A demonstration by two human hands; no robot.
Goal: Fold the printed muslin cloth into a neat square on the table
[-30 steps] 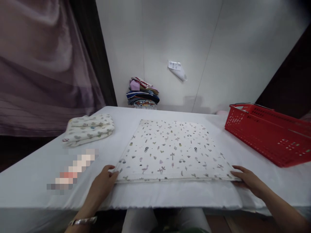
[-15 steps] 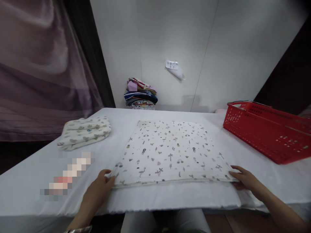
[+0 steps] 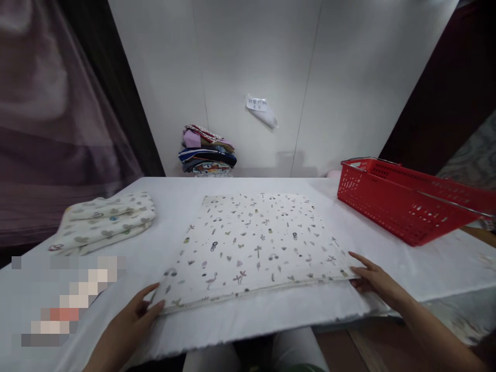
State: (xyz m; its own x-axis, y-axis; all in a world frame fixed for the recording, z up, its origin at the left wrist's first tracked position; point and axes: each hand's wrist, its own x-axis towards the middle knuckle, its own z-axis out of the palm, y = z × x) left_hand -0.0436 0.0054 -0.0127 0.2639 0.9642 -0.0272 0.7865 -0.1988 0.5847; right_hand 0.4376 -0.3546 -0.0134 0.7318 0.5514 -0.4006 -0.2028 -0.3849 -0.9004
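A white cloth (image 3: 248,243) printed with palm trees, flamingos and rainbows lies flat in a rectangle, its near edge showing stacked layers. My left hand (image 3: 134,320) grips the near left corner of this cloth between thumb and fingers. At the near right corner, my right hand (image 3: 375,281) holds the cloth's edge, with some fingers hidden below it. Left of the printed cloth sits a bunched, folded white cloth (image 3: 112,219) with a grey-green pattern, apart from both hands.
A red perforated basket (image 3: 391,209) with metal handles stands on the right of the white-covered table (image 3: 271,320). Behind the table's far edge is a stack of folded clothes (image 3: 209,155) by the wall. A paper label (image 3: 258,104) hangs there. A pixelated patch covers the left front.
The view has turned slightly, so the table's contents sit further left and the near edge slants. Both hands remain at the cloth's near corners, and the cloth keeps its flat shape.
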